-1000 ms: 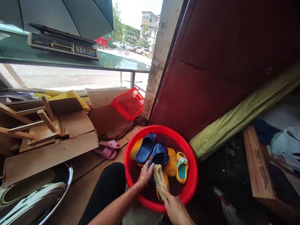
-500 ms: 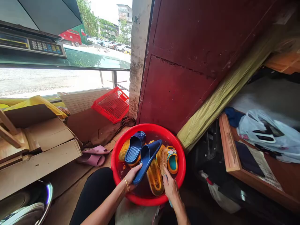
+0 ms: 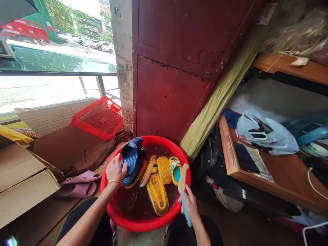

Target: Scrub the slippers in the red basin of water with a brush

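Leftmost, an opened brown cardboard box (image 3: pixel 25 189) sits near a pair of pink plastic slippers (image 3: pixel 80 186), with a red plastic lattice crate (image 3: pixel 99 118) tilted behind them. Next comes the left hand (image 3: pixel 115 172), its fingers clamped on a ridged dark-blue rubber slipper (image 3: pixel 130 160) at the left side of a round red plastic basin (image 3: pixel 143 225) — another blue slipper (image 3: pixel 139 168) shows partly beneath it. Mid-basin, a long yellow slipper (image 3: pixel 157 194) lies sole up in murky water (image 3: pixel 130 205); right of it are a smaller upturned yellow sole (image 3: pixel 164 169) and a yellow slipper with a teal insole (image 3: pixel 176 174). At the basin's right rim, the right hand (image 3: pixel 190 203) is closed around a light-blue-handled brush with pale bristles (image 3: pixel 182 182) — bristle end raised. Farther right, a white plastic bag (image 3: pixel 266 133) rests on a brown wooden shelf (image 3: pixel 284 177).
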{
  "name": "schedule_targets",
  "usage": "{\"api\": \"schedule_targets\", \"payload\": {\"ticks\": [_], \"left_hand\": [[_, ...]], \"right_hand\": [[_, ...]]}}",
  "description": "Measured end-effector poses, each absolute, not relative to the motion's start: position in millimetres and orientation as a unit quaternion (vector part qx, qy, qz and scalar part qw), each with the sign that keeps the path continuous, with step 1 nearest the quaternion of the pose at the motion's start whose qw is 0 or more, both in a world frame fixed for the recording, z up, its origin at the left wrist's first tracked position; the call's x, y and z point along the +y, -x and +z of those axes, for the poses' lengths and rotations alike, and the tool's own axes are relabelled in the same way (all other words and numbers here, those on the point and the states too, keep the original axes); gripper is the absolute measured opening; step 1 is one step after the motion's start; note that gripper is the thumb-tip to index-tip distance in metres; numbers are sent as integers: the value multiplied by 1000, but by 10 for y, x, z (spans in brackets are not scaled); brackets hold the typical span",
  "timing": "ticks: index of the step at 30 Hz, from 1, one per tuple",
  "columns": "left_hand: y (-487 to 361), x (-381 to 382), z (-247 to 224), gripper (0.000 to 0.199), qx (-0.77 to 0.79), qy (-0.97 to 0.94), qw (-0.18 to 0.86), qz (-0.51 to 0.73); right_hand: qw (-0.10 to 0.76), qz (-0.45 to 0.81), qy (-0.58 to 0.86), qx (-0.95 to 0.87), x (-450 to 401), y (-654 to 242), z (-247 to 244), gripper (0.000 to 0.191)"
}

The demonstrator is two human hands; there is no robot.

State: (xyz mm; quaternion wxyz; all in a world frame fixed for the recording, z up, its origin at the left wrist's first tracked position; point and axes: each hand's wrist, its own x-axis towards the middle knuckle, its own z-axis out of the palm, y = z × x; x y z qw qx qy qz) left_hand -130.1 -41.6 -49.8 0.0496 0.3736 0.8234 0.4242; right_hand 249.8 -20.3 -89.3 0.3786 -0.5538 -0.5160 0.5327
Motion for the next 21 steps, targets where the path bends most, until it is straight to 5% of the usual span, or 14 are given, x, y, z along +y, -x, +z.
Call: {"api": "schedule_targets", "payload": {"ticks": [2,5,14,21], "left_hand": [[977,-344,-532,53,772,-478,49,416],[303,-140,-700,45,688,-583,180,394],[-641,478,-1252,101,798,-470,261,274],[-587,554,-1359,95,795,-462,313,238]], "right_hand": [[386,554,538,-505,-185,-2477,-889,87],[388,561,541,-493,-178,-2449,-884,88],[402,566,534,-482,-187,-2447,-1030,105],[396,576,545,-462,-69,-2431,-1061,115]]}}
